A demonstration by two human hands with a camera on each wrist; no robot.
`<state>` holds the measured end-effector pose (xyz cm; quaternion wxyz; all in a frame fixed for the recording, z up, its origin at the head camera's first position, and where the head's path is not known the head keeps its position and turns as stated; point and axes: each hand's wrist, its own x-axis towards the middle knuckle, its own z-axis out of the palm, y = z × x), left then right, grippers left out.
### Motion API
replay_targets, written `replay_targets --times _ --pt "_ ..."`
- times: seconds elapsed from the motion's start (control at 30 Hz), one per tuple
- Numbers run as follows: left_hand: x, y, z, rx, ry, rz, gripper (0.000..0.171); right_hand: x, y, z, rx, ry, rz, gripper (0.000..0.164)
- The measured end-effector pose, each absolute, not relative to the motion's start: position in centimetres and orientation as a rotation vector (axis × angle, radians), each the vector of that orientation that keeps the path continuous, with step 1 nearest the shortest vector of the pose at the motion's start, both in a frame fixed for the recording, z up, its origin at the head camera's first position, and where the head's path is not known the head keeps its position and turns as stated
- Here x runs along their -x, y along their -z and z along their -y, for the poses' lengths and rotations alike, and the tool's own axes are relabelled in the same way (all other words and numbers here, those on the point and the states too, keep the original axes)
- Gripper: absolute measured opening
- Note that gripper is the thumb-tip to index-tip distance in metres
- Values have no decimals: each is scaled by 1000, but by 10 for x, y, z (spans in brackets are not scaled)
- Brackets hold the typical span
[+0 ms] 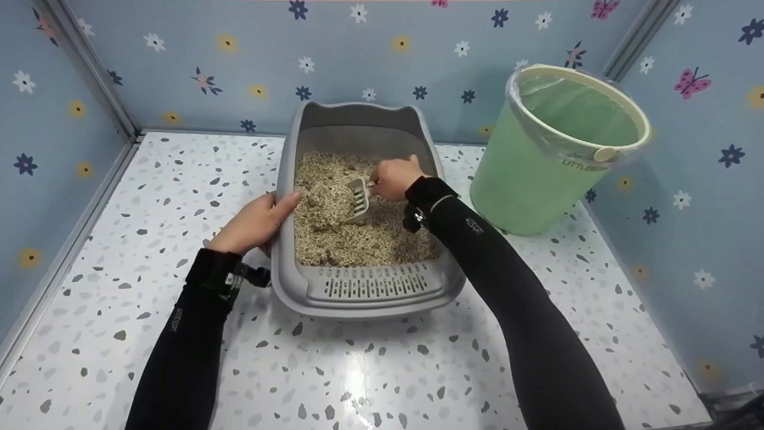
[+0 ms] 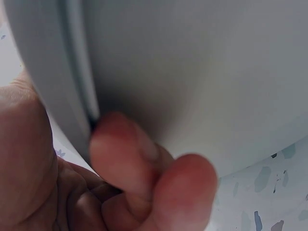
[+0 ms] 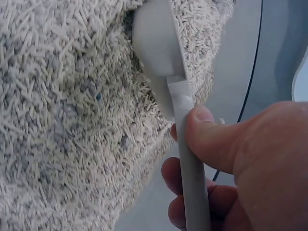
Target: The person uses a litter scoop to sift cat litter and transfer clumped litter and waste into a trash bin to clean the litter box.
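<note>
A grey litter box (image 1: 370, 307) filled with pelleted cat litter (image 1: 370, 245) stands on the table. On its left rim the left hand (image 1: 256, 221) has a grip, thumb over the top edge and curled fingers (image 2: 185, 192) under the lip in the left wrist view. Inside the box the right hand (image 1: 397, 179) holds a slotted litter scoop (image 1: 360, 200) by its handle (image 3: 190, 159), thumb laid along it. The scoop's head is tilted and partly sunk in the litter, against a heap of pellets on its left. Darker clumps show among the pellets.
A green trash bin (image 1: 519, 179) with a clear plastic liner stands right of the box. Flower-patterned wall panels (image 1: 197, 48) enclose the back and sides of the speckled white table (image 1: 167, 179).
</note>
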<state>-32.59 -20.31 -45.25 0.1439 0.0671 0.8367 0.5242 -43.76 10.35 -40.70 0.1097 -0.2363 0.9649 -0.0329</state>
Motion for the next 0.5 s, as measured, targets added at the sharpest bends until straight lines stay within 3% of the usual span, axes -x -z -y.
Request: replay_targets --times 0.17,0.5 --pt "326 453 204 -192 -1517 -2411 99 439 417 -99 676 172 -2831 24" --pt "327 454 203 -194 -1531 -2399 86 432 426 -91 724 287 -2779 25"
